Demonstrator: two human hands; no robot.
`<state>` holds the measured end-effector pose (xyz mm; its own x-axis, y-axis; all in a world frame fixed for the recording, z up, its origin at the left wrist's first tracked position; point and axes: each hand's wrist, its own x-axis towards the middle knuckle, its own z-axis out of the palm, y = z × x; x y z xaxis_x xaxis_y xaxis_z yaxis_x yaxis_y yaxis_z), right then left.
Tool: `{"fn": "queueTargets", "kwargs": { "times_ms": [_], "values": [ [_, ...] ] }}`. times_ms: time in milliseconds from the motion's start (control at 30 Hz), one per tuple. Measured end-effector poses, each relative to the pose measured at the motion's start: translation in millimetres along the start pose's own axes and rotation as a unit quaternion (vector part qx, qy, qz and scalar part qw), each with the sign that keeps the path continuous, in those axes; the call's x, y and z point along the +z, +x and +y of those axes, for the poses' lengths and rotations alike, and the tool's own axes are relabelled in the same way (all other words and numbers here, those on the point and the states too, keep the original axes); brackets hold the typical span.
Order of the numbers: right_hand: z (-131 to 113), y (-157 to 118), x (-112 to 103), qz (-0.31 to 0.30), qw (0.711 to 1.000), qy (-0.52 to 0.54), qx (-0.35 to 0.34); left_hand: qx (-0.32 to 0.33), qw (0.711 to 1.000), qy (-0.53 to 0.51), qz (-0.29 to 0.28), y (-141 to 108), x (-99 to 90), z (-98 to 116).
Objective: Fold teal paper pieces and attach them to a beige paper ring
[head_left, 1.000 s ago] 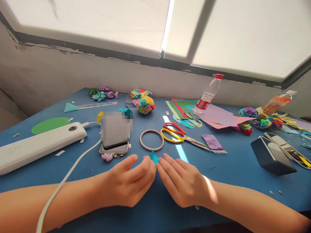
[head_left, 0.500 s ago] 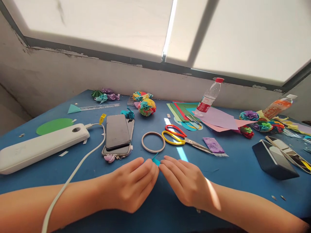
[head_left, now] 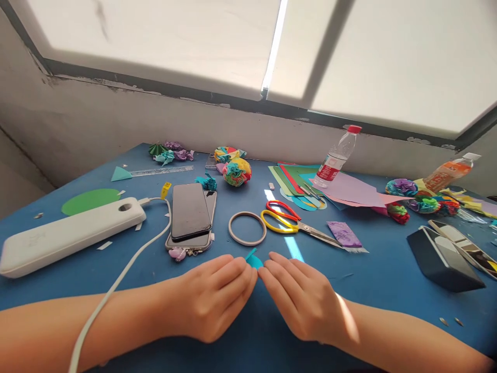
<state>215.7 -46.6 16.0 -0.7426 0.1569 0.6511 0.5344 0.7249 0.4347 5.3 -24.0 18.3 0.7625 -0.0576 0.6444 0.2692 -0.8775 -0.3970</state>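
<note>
A small piece of turquoise paper (head_left: 254, 260) shows between my fingertips, low in the middle of the view. My left hand (head_left: 217, 295) is closed on its left side, fingers pressed together. From the right, my right hand (head_left: 297, 295) pinches at its edge, the thumb hidden behind the fingers. Most of the paper is covered by the hands. Just beyond my fingertips lies a brown tape ring (head_left: 230, 228). Right of the ring are scissors (head_left: 301, 226) with one red and one yellow handle, blades against a purple packet (head_left: 345, 234).
Two stacked phones (head_left: 190, 212) lie left of the ring. A white power strip (head_left: 73, 235) has its cable (head_left: 128, 264) running over my left forearm. Paper balls (head_left: 237, 172), coloured sheets (head_left: 353, 189) and a bottle (head_left: 336, 158) stand farther back. A dark box (head_left: 444, 259) is at right.
More of the turquoise paper shows between my fingertips, and a narrow strip of it stands up. The view has shifted slightly; both hands stay close together.
</note>
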Motion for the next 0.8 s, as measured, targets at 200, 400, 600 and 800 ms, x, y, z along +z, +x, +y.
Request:
{"fn": "queueTargets", "kwargs": {
  "times_ms": [200,400,600,800],
  "values": [
    [-5,-2,1,-0.004,1.0,0.006,0.003,-0.022,0.999,-0.036,0.013,1,6.2,0],
    [-12,-2,2,0.001,1.0,-0.021,0.008,-0.023,0.998,-0.066,0.007,3,7.6,1],
    [-16,-4,-4,-0.017,0.998,-0.051,-0.015,-0.033,0.998,-0.062,-0.003,5,5.1,6],
    [-18,-4,-7,-0.021,0.999,-0.05,-0.004,-0.031,0.998,-0.055,0.0,5,3.0,10]
  ]
}}
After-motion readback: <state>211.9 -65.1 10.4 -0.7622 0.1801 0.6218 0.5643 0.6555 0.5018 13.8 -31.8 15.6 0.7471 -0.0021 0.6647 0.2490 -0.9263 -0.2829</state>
